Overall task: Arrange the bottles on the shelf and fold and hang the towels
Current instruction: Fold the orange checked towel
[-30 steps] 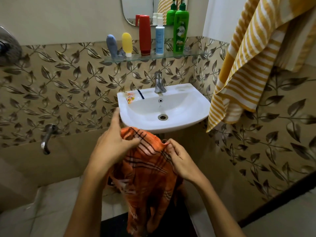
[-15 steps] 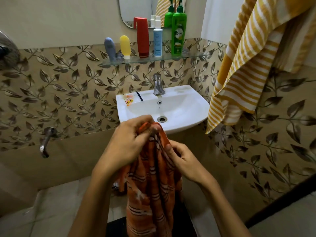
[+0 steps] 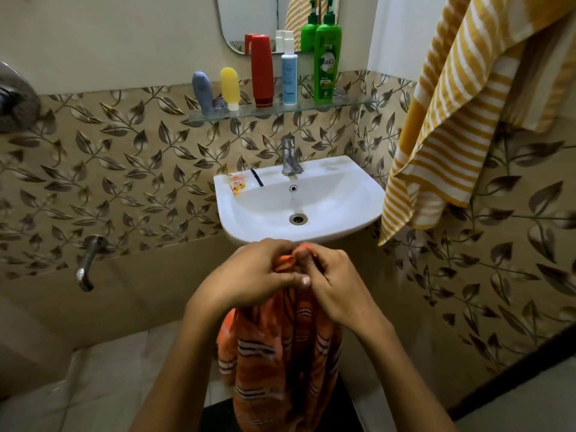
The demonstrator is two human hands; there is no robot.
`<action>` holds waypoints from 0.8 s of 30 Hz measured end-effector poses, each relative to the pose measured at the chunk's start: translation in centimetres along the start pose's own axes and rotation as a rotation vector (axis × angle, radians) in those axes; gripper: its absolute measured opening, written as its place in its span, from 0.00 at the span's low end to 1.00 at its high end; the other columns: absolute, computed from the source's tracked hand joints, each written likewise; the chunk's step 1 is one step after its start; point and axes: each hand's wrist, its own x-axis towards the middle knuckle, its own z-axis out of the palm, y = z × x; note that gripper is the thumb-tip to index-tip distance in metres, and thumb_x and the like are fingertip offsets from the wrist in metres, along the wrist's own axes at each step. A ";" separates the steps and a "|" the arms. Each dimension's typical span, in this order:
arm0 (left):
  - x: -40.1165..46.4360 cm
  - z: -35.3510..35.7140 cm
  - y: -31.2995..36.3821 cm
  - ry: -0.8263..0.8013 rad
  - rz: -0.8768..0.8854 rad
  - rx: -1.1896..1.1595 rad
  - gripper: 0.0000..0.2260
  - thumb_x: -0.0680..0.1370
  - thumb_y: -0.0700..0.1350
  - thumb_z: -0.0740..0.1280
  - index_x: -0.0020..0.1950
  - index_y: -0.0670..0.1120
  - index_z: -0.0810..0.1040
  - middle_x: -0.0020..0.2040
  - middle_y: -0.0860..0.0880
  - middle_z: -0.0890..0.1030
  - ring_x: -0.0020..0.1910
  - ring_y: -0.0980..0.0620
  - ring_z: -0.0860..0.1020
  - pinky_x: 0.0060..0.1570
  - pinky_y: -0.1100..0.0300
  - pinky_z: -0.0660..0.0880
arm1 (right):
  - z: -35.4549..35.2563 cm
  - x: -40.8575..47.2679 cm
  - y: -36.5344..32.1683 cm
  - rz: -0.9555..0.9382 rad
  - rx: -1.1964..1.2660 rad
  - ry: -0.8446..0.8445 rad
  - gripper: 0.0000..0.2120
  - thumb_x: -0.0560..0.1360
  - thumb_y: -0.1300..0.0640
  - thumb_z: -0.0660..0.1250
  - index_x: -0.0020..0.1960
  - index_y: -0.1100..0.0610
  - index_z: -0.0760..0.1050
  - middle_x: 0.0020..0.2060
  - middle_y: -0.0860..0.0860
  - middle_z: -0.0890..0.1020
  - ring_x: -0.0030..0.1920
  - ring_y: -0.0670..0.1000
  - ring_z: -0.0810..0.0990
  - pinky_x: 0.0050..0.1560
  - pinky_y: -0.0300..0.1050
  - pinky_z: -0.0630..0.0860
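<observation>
Both hands meet just in front of the near rim of the washbasin [image 3: 299,235]. The left hand [image 3: 249,275] and the right hand [image 3: 333,282] each have fingers curled round the top edge of the orange striped towel [image 3: 280,353], pinching it between them, fingertips touching. The rest of the cloth hangs straight down between the forearms, bunched rather than flat.

The step in hand looks like bringing two corners together for a fold. To do it well, the person should probably match the edges squarely, then draw the hands apart so the cloth hangs smooth.

Far behind, five bottles stand upright in a row on the glass shelf [image 3: 352,104]. The yellow striped towel [image 3: 452,120] hangs at right, near the basin, so the freer room lies left, toward the wall tap [image 3: 88,263].
</observation>
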 end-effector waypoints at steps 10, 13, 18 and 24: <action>-0.9 -0.5 0.6 0.398 0.209 -0.076 0.09 0.75 0.56 0.64 0.35 0.56 0.71 0.29 0.56 0.72 0.29 0.58 0.70 0.29 0.67 0.64 | 0.5 -1.0 1.0 0.005 -0.037 0.124 0.11 0.75 0.64 0.64 0.53 0.50 0.73 0.44 0.44 0.77 0.45 0.43 0.78 0.42 0.38 0.75; -1.5 -1.7 1.2 0.575 0.229 -0.237 0.07 0.74 0.53 0.64 0.37 0.56 0.74 0.30 0.55 0.74 0.29 0.59 0.71 0.30 0.67 0.67 | 0.5 -1.8 3.5 0.223 -0.049 0.195 0.08 0.71 0.66 0.69 0.45 0.55 0.74 0.41 0.49 0.77 0.39 0.50 0.79 0.39 0.44 0.76; -1.3 -3.3 0.5 0.778 0.036 -0.275 0.05 0.76 0.53 0.65 0.46 0.53 0.77 0.36 0.54 0.80 0.36 0.56 0.77 0.41 0.56 0.77 | -0.9 -2.3 5.4 0.407 -0.031 0.228 0.11 0.71 0.70 0.64 0.42 0.55 0.76 0.37 0.47 0.82 0.39 0.46 0.80 0.38 0.32 0.72; -0.6 -1.1 -0.3 0.297 -0.137 -0.263 0.36 0.68 0.54 0.74 0.67 0.73 0.57 0.55 0.59 0.73 0.51 0.72 0.74 0.56 0.62 0.71 | -0.4 -1.3 2.0 0.306 0.109 0.021 0.09 0.76 0.58 0.58 0.39 0.49 0.72 0.34 0.40 0.79 0.35 0.39 0.76 0.37 0.34 0.70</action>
